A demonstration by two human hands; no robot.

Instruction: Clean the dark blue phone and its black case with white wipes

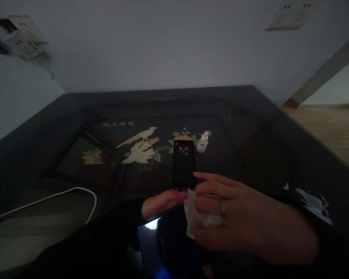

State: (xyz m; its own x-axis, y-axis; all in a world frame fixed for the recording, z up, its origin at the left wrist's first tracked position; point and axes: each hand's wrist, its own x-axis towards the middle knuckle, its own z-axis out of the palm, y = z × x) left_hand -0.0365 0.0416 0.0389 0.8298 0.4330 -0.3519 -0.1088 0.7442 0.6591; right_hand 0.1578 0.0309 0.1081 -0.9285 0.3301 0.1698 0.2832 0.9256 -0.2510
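Note:
A shiny dark blue smartphone [151, 248] lies back side up in my left hand [163, 202], whose fingers wrap around its far edge. My right hand [235, 217], with a ring on one finger, pinches a crumpled white tissue [192, 217] against the phone's right side. Just beyond both hands, a black phone case [184, 166] rests flat on the dark table, the flower pattern showing through its camera opening. To the right of the case stands a small clear bottle [202, 143] with a white top.
The dark glossy table [235, 116] carries an inlaid bird [142, 135] and flowers. A white cable [75, 188] curves in from the left. Wall sockets [292, 13] are at the upper right, with more sockets [26, 35] at the upper left. Wooden floor [337, 128] shows at right.

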